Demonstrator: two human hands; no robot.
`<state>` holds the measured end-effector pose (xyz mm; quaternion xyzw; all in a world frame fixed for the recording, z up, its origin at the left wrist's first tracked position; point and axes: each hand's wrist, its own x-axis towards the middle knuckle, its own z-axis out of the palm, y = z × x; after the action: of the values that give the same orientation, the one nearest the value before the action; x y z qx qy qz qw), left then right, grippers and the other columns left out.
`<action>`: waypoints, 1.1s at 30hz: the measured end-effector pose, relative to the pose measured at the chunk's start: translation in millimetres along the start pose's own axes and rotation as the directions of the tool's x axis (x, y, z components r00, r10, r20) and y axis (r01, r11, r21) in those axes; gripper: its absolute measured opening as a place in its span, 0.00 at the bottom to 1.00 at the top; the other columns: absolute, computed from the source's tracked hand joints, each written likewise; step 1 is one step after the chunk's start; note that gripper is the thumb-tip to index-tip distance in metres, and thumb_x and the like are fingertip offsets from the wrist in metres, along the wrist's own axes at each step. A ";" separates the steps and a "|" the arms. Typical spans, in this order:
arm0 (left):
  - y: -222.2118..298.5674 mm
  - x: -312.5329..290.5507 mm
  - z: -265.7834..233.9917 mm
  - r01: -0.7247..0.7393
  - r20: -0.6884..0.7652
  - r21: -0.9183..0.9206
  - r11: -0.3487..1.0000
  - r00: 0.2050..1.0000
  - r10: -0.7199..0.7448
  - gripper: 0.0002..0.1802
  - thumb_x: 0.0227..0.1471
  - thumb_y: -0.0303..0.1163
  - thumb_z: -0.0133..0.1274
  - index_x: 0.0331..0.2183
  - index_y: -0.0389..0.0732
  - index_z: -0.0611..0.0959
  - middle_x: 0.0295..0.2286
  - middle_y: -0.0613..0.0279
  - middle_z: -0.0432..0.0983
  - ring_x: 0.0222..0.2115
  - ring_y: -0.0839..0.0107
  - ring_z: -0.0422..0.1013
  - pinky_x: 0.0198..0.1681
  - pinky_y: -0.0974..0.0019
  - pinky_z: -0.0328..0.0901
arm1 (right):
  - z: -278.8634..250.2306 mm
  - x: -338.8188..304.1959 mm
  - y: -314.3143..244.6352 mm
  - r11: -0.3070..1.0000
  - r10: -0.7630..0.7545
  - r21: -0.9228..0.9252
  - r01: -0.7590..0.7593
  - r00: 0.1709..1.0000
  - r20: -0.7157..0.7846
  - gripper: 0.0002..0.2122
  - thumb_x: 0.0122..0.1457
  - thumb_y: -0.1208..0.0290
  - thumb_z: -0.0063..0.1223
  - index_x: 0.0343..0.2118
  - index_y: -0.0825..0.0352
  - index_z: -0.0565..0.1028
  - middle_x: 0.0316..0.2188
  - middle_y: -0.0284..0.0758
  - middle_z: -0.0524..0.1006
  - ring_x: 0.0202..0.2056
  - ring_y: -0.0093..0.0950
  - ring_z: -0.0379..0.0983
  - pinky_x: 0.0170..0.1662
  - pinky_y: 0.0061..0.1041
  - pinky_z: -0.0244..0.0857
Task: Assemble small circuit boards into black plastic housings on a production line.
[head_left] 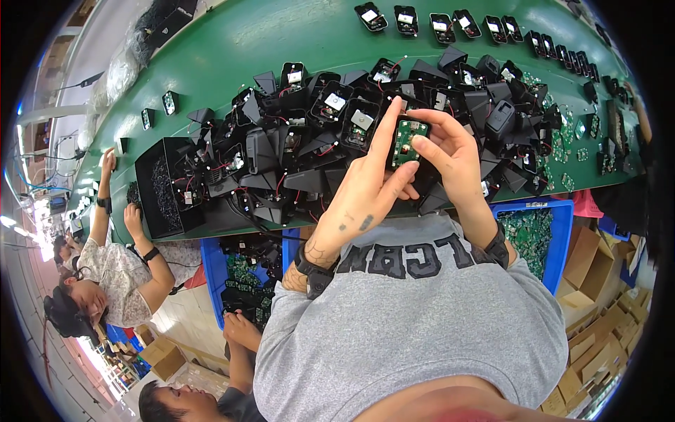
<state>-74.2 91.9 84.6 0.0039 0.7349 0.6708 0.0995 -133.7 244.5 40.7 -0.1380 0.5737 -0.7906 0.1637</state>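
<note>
Over the near side of the bench I hold a small black plastic housing with a green circuit board (406, 151) set in its open face. My left hand (369, 183) grips it from the left, the index finger stretched along its side and the thumb at its near end. My right hand (453, 151) is closed round its right side, with the thumb pressing on the board and fingers at the far edge. Just beyond both hands lies a heap of black housings (302, 179), several showing white parts and red wires. The housing's underside is hidden.
The bench has a green top (232, 42). Open housings stand in a row (441, 28) along its far side; loose circuit boards (562, 133) lie to the right. Below the edge are blue bins (560, 243) of boards. Left stands a black box (151, 190); two co-workers are nearby.
</note>
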 end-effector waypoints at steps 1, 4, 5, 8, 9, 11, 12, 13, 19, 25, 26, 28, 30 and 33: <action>-0.5 -0.9 0.0 0.021 0.007 -0.052 0.998 1.000 -0.021 0.41 0.57 0.22 0.44 0.64 0.49 0.42 0.30 0.53 0.76 0.23 0.65 0.77 0.27 0.65 0.72 | 0.1 0.9 -0.6 1.000 0.000 -0.001 0.000 1.000 0.000 0.17 0.56 0.78 0.53 0.50 0.73 0.69 0.45 0.37 0.74 0.45 0.23 0.71 0.50 0.24 0.64; -3.5 -0.4 0.4 0.028 -0.006 -0.037 0.999 1.000 -0.028 0.41 0.58 0.23 0.43 0.64 0.50 0.41 0.28 0.54 0.76 0.19 0.69 0.75 0.23 0.67 0.71 | 0.8 2.9 -4.4 1.000 0.005 0.001 -0.005 1.000 0.024 0.18 0.57 0.77 0.53 0.50 0.73 0.68 0.44 0.36 0.74 0.45 0.23 0.71 0.50 0.23 0.64; -2.1 -0.5 0.0 0.027 -0.005 -0.036 0.999 1.000 -0.027 0.41 0.58 0.23 0.43 0.64 0.50 0.41 0.28 0.54 0.76 0.19 0.69 0.75 0.23 0.67 0.71 | 1.1 3.1 -5.7 1.000 0.020 -0.010 -0.020 0.999 0.033 0.18 0.57 0.77 0.52 0.51 0.73 0.68 0.44 0.36 0.74 0.45 0.22 0.71 0.50 0.23 0.64; 1.8 -1.2 -1.2 0.073 0.015 -0.036 0.997 0.997 -0.073 0.41 0.58 0.23 0.43 0.64 0.50 0.41 0.26 0.56 0.75 0.16 0.71 0.73 0.20 0.69 0.69 | 2.4 2.4 -7.0 0.999 0.044 -0.009 -0.044 0.998 0.040 0.17 0.58 0.76 0.52 0.51 0.72 0.68 0.43 0.36 0.74 0.44 0.22 0.71 0.49 0.22 0.64; -0.3 -0.3 -0.6 0.070 0.005 -0.046 0.996 0.998 -0.070 0.41 0.58 0.23 0.43 0.64 0.51 0.41 0.26 0.57 0.75 0.15 0.72 0.73 0.20 0.70 0.68 | 2.7 1.8 -7.2 0.999 0.054 0.001 -0.054 0.998 0.038 0.17 0.58 0.76 0.51 0.51 0.72 0.69 0.43 0.36 0.74 0.43 0.21 0.71 0.48 0.22 0.64; -2.5 0.7 -0.3 0.064 -0.004 -0.054 0.996 0.998 -0.065 0.40 0.58 0.23 0.43 0.64 0.52 0.42 0.26 0.57 0.75 0.14 0.74 0.72 0.19 0.71 0.68 | 3.0 1.9 -8.1 0.999 0.041 0.001 -0.041 0.998 0.042 0.17 0.58 0.76 0.51 0.50 0.72 0.69 0.41 0.35 0.75 0.42 0.21 0.71 0.47 0.21 0.65; -3.1 0.5 0.0 0.068 0.006 -0.116 0.991 0.998 -0.068 0.40 0.58 0.22 0.43 0.64 0.53 0.43 0.26 0.58 0.76 0.14 0.74 0.72 0.19 0.72 0.68 | 3.0 1.8 -8.4 1.000 0.030 0.000 -0.030 0.999 0.045 0.17 0.58 0.76 0.51 0.50 0.71 0.69 0.40 0.35 0.75 0.41 0.20 0.71 0.45 0.21 0.66; -3.6 0.5 0.5 0.073 0.019 -0.178 0.981 0.997 -0.071 0.40 0.57 0.22 0.43 0.64 0.53 0.44 0.26 0.58 0.76 0.15 0.75 0.72 0.19 0.73 0.68 | 1.9 1.3 -9.1 1.000 0.028 0.001 -0.029 0.999 0.043 0.17 0.58 0.76 0.51 0.50 0.71 0.69 0.40 0.35 0.75 0.41 0.20 0.71 0.45 0.21 0.66; -1.7 -2.3 3.6 0.053 0.028 -0.271 0.961 0.998 -0.047 0.38 0.56 0.19 0.42 0.63 0.48 0.49 0.31 0.55 0.76 0.19 0.78 0.73 0.15 0.78 0.65 | -1.7 0.4 -17.0 0.997 0.071 0.008 -0.071 0.995 0.070 0.16 0.57 0.77 0.53 0.49 0.72 0.70 0.37 0.34 0.76 0.37 0.19 0.73 0.40 0.20 0.68; -8.1 3.5 8.8 0.005 -0.082 -0.196 0.981 0.996 -0.021 0.36 0.54 0.19 0.44 0.62 0.45 0.54 0.30 0.57 0.76 0.16 0.81 0.70 0.12 0.79 0.61 | 0.1 3.6 -9.2 1.000 0.013 0.020 -0.013 0.999 0.033 0.16 0.58 0.78 0.52 0.49 0.72 0.70 0.39 0.35 0.76 0.40 0.21 0.73 0.45 0.21 0.67; -7.5 6.5 8.0 0.016 -0.096 -0.188 0.982 0.995 -0.035 0.36 0.55 0.20 0.45 0.62 0.48 0.54 0.26 0.58 0.78 0.14 0.82 0.68 0.13 0.77 0.61 | -2.0 4.4 -9.4 1.000 0.009 0.020 -0.009 1.000 0.028 0.16 0.58 0.78 0.52 0.49 0.72 0.70 0.39 0.35 0.76 0.40 0.21 0.73 0.45 0.21 0.67; 1.5 7.8 5.1 0.059 -0.032 -0.249 0.967 0.997 -0.069 0.36 0.55 0.22 0.46 0.62 0.47 0.52 0.25 0.56 0.78 0.12 0.80 0.68 0.13 0.78 0.61 | -6.2 6.6 -8.7 0.997 0.072 -0.028 -0.070 0.995 0.066 0.16 0.60 0.75 0.50 0.50 0.72 0.69 0.40 0.33 0.76 0.42 0.21 0.72 0.46 0.23 0.67; 8.2 7.1 5.6 0.091 0.009 -0.400 0.912 0.995 -0.096 0.37 0.56 0.23 0.47 0.61 0.46 0.49 0.25 0.52 0.78 0.11 0.77 0.69 0.12 0.78 0.61 | -13.6 9.7 -22.5 0.995 0.090 -0.052 -0.085 0.991 0.102 0.17 0.62 0.72 0.48 0.52 0.73 0.68 0.43 0.35 0.75 0.45 0.23 0.72 0.48 0.25 0.67; 17.9 -0.1 -11.9 0.038 -0.055 -0.339 0.940 0.997 -0.060 0.36 0.54 0.25 0.49 0.60 0.43 0.52 0.23 0.50 0.77 0.09 0.75 0.67 0.12 0.76 0.61 | -45.5 6.7 -50.5 0.928 -0.267 -0.290 0.236 0.961 -0.073 0.18 0.63 0.69 0.46 0.52 0.73 0.69 0.49 0.40 0.73 0.50 0.28 0.71 0.51 0.28 0.65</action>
<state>-78.2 81.9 103.2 -0.0533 0.6117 0.7839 0.0918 -163.3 295.5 75.2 -0.1878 0.6648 -0.7229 0.0079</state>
